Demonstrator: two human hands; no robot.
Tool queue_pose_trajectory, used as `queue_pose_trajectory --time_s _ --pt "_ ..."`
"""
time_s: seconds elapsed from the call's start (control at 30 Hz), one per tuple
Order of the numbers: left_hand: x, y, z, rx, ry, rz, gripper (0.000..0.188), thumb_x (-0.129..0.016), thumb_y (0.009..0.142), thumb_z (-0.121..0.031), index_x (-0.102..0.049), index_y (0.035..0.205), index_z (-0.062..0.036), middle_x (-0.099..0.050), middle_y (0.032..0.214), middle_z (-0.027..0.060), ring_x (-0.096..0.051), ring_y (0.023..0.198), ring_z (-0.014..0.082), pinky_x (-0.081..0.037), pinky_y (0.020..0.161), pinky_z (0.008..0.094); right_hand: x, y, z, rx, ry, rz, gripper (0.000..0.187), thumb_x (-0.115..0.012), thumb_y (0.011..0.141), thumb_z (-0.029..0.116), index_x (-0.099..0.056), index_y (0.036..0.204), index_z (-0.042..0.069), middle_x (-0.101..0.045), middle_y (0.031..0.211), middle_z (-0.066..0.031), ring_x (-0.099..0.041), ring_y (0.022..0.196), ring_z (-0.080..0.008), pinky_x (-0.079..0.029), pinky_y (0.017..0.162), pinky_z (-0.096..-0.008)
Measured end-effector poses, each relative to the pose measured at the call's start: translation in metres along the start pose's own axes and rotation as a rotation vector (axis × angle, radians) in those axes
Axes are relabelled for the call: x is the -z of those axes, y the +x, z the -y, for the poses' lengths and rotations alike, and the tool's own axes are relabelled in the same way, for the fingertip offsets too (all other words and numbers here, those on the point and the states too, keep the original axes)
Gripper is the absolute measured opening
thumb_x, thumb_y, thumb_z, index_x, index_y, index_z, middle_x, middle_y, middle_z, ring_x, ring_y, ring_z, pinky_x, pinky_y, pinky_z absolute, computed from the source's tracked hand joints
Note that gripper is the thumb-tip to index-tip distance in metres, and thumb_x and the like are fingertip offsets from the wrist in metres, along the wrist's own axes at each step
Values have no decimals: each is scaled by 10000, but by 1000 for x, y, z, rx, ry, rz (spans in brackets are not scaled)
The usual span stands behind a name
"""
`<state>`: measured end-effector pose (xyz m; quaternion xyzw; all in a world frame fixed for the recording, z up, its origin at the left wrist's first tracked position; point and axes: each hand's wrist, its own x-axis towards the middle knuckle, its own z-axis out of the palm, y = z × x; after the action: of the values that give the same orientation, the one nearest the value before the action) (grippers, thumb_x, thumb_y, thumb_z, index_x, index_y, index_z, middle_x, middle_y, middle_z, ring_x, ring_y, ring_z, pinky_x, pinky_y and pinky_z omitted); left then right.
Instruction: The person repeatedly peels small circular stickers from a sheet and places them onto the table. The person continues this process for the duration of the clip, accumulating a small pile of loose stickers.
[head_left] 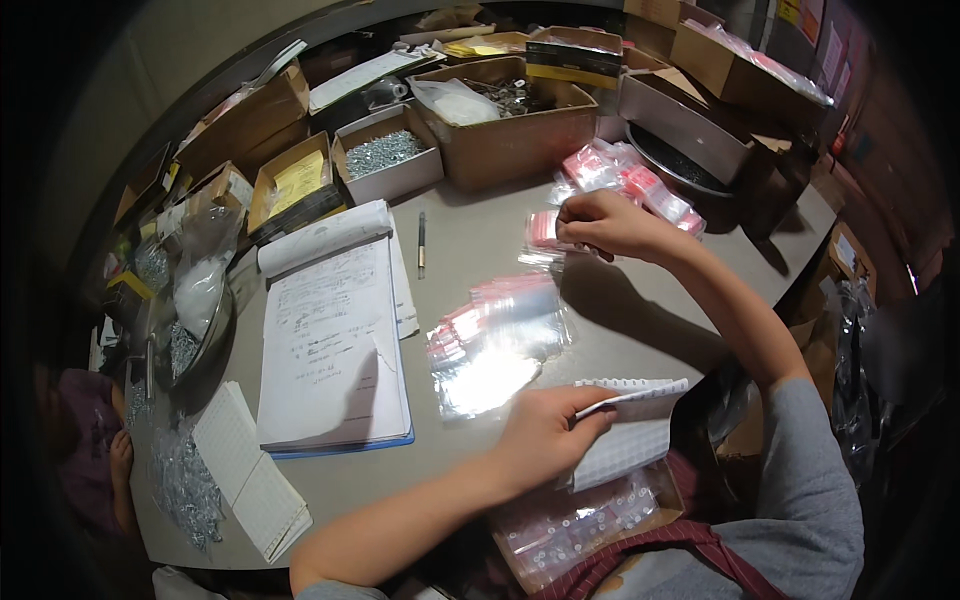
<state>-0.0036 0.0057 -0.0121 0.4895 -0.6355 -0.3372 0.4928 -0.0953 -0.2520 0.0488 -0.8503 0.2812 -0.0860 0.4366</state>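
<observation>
My left hand (545,432) grips a folded sheet of small white labels (630,440) between thumb and fingers, above a box (672,500) on my lap side. That box holds clear bags (580,525) with small white rings or washers in them. Farther off, my right hand (615,225) is curled with its fingertips together, over a small stack of red-marked plastic bags (541,232). What it pinches, if anything, is hidden. Between the hands, clear zip bags with red edges (500,330) lie fanned out on the grey table (455,215), shining in the light.
An open notepad (330,350) with handwriting lies left of the bags, a pen (422,245) beyond it. More label sheets (250,470) and a bag of metal parts (185,485) are at the left. Boxes of hardware (385,155) line the back. Another person's hand (121,455) shows far left.
</observation>
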Motion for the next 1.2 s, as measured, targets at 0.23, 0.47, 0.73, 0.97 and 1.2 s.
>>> queue_pose_trajectory --time_s 0.23,0.47,0.73,0.97,1.2 --pt "2 0 1 78 23 71 259 -703 895 -129 -741 1145 -72 -723 890 186 -674 669 266 -519 629 350 -24 33 2 17 -203 152 247 -665 836 225 -726 877 -11 -692 760 -91 -659 682 -174 -534 615 -326" --pt "1 -1 -3 -73 251 33 235 -715 840 -106 -751 1071 -86 -691 812 135 -677 817 285 -523 773 416 -29 24 -12 150 -462 72 271 -727 810 238 -734 926 -7 -716 805 -138 -698 756 -232 -543 698 -354" --pt "0 3 4 -316 307 -10 241 -741 795 -88 -740 1036 -80 -708 940 126 -655 1047 288 -366 1139 585 8 -29 14 -223 -660 253 368 -774 847 342 -713 885 -18 -702 760 -152 -693 723 -256 -526 657 -376" --pt "1 2 4 -203 223 40 233 -740 836 -102 -733 1063 -55 -701 981 151 -648 1056 319 -343 1158 587 -14 -56 11 202 -189 164 243 -718 884 238 -684 974 15 -685 809 -110 -655 701 -177 -517 648 -344" --pt "1 2 2 -161 225 60 216 -740 844 -123 -731 1047 -51 -698 998 156 -646 1056 325 -355 1147 583 -68 -73 4 367 -531 -70 193 -715 866 156 -626 950 7 -698 914 -167 -676 818 -352 -524 719 -418"
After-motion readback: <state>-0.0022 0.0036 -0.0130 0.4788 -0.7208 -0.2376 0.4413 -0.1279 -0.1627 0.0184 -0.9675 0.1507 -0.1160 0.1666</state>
